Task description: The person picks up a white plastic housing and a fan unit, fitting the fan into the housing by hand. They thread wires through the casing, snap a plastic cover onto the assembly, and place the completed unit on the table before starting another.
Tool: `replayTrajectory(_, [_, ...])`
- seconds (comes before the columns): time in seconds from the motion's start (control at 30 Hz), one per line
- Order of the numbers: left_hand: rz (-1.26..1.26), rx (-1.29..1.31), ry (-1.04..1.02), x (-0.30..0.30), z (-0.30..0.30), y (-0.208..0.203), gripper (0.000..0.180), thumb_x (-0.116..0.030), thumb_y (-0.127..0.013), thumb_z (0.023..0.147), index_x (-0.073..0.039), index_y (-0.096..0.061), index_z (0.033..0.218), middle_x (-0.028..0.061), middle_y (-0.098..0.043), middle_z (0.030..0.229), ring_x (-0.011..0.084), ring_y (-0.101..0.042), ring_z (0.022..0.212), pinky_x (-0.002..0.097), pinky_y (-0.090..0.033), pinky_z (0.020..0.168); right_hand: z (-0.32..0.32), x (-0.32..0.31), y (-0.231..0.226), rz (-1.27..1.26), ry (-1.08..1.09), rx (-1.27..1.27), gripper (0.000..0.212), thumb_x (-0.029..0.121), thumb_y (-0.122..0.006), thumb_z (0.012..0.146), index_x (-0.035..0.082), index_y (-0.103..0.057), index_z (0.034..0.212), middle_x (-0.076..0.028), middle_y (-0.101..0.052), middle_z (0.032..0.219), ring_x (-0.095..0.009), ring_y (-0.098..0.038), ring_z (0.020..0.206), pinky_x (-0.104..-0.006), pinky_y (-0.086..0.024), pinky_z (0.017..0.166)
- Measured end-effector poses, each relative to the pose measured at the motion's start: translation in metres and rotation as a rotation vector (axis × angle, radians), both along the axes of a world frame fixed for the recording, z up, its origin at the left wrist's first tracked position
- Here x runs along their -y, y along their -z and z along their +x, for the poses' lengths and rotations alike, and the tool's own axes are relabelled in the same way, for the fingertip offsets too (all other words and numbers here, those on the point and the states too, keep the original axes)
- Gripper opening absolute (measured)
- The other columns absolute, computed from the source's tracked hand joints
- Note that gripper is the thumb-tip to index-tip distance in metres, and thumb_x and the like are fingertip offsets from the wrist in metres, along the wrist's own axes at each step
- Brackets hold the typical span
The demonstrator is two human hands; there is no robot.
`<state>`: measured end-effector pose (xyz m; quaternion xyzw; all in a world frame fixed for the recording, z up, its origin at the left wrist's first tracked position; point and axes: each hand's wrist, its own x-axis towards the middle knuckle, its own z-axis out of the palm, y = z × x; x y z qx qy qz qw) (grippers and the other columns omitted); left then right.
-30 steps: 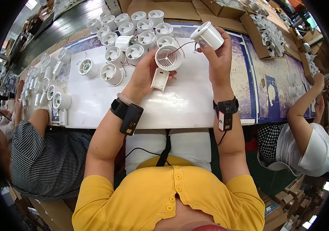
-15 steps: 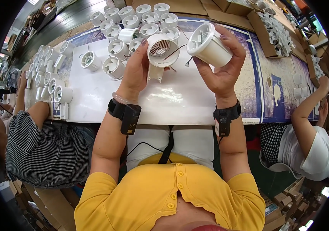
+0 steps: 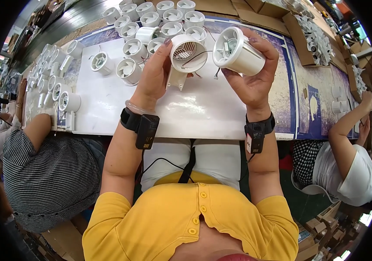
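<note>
from the head cam, i've pulled both pieces up off the white table [image 3: 107, 108] since a second ago, left hand [image 3: 153, 76] fingers wrapped round the grille cap [image 3: 187, 53], right hand [image 3: 253, 82] gripping the fan tube [image 3: 237, 51], so they're lined up to mate.

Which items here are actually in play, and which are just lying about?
In hand:
- left hand holds white grille housing
- right hand holds white fan cylinder
- thin wire between the two parts

Lying about:
- rows of white fan units on white board
- cardboard box of white parts
- co-workers on both sides
</note>
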<state>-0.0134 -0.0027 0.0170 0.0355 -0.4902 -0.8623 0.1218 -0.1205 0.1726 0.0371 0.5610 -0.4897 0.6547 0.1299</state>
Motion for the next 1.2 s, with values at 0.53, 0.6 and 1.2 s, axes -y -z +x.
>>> replayTrajectory(0.53, [-0.009, 0.075, -0.012, -0.002, -0.002, 0.001, 0.049, -0.040, -0.034, 0.100, 0.000, -0.052, 0.122, 0.0118, -0.064, 0.105, 0.0203, -0.065, 0.087, 0.0354, -0.057, 0.074, 0.007, 0.005, 0.004, 0.106, -0.073, 0.091, 0.063, -0.007, -0.065, 0.064, 0.008, -0.042, 0.121, -0.013, -0.050, 0.124, -0.022, -0.052, 0.112, -0.0328, -0.044, 0.094])
replayTrajectory(0.6, [-0.016, 0.075, 0.018, 0.000, -0.002, 0.003, 0.049, -0.041, -0.034, 0.100, 0.000, -0.052, 0.122, 0.0120, -0.064, 0.105, 0.0210, -0.065, 0.087, 0.0359, -0.057, 0.074, 0.007, 0.004, 0.005, 0.087, -0.083, 0.155, 0.063, -0.007, -0.065, 0.065, 0.008, -0.042, 0.121, -0.013, -0.051, 0.124, -0.021, -0.052, 0.112, -0.0330, -0.044, 0.095])
replayTrajectory(1.2, [0.239, -0.133, 0.129, -0.003, 0.003, -0.006, 0.049, -0.028, -0.044, 0.097, -0.004, -0.032, 0.138, 0.0099, -0.052, 0.125, 0.0191, -0.058, 0.106, 0.0332, -0.050, 0.088, 0.010, 0.016, 0.017, 0.198, 0.051, 0.104, 0.067, 0.003, -0.077, 0.067, 0.007, -0.041, 0.123, -0.013, -0.049, 0.125, -0.025, -0.049, 0.117, -0.0361, -0.040, 0.101])
